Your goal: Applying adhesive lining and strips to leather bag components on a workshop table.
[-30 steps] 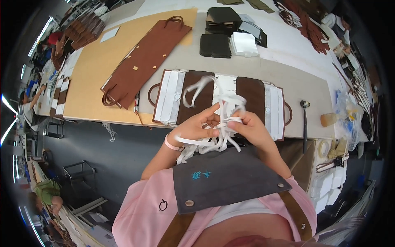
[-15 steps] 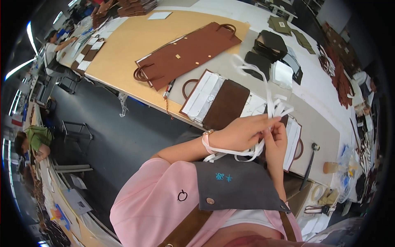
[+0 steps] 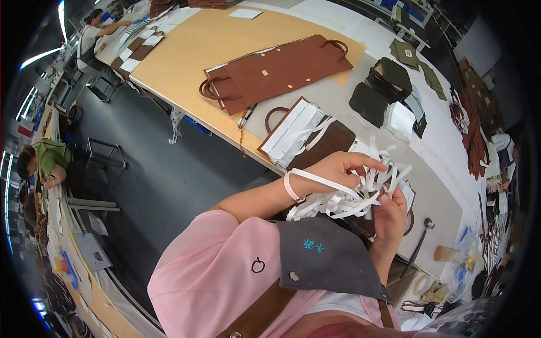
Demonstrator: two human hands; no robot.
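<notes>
A tangled bunch of narrow white tape (image 3: 338, 204) hangs between my two hands, in front of my grey apron. My left hand (image 3: 332, 170) is curled at the tape, its index finger reaching across the strands; one strand runs back over my wrist. My right hand (image 3: 390, 217) has its fingers bent around the strands on the other side. Behind my hands lies a brown bag piece (image 3: 322, 145) with white lining panels and a looped handle. A loose end of tape trails over it. The piece's right part is partly hidden by my hands.
A long brown bag panel (image 3: 282, 70) with handles lies farther back, with a pen-like tool (image 3: 246, 116) beside it. Black leather pieces (image 3: 389, 79) and a white stack (image 3: 399, 121) are at right. A hammer (image 3: 418, 245) lies near the right edge. Other people work at left.
The tape has spread into a larger, looser tangle between my hands, and strands now hang over the bag piece. My hands have moved slightly apart. The view has shifted a little.
</notes>
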